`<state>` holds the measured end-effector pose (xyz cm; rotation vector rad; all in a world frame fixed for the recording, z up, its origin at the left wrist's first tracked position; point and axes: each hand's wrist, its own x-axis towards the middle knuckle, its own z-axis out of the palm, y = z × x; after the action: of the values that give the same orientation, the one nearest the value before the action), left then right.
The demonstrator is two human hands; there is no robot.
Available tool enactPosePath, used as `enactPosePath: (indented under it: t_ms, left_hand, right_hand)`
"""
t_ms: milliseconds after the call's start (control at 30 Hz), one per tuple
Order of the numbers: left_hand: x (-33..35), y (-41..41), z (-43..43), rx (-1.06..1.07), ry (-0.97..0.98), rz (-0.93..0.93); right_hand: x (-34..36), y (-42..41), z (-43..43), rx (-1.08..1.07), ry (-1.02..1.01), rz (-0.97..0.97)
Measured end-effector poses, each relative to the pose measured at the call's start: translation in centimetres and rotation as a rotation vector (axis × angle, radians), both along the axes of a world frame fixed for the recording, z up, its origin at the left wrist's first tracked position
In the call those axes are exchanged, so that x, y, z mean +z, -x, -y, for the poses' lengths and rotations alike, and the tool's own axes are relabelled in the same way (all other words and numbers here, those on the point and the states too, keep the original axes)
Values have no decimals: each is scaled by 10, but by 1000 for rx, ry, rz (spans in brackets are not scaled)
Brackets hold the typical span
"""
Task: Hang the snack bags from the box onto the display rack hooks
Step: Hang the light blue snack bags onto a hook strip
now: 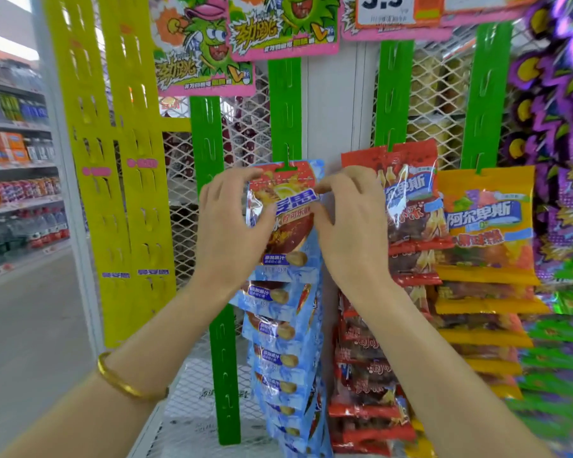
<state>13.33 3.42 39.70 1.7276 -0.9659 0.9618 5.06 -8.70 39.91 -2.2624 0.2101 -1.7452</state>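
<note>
A blue and red snack bag [283, 206] hangs at the top of a column of like bags [285, 352] on a green hanging strip [285, 107]; its top slot sits over a green hook. My left hand [227, 223] grips the bag's left edge, thumb in front. My right hand [347, 219] pinches its upper right edge. The box is not in view.
An empty green strip [212, 133] hangs left of the blue column, and yellow strips [113, 160] further left. Red bags [407, 200] and yellow bags [486, 226] fill strips to the right, purple and green bags [562, 160] beyond. White mesh rack [186, 226] behind; a shop aisle with drink shelves [17, 166] lies left.
</note>
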Motion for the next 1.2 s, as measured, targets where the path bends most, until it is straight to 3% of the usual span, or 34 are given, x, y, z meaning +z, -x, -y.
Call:
enactPosePath:
  t_ms: [100,267,467,1200]
  left_hand:
    - [-35,16,-7,43,15,44]
    - [-50,-2,-3,12,8,-385]
    - [-50,-9,2,-185,12,-628]
    - [-53,23,-4,-256,8,-497]
  right_hand:
    - [-27,22,-6,94,-24,6]
    - [-46,20,-11,221,-226,-209]
    - [-50,15,-14,234,-348,-143]
    - [-50,22,-10,232,-406,-178]
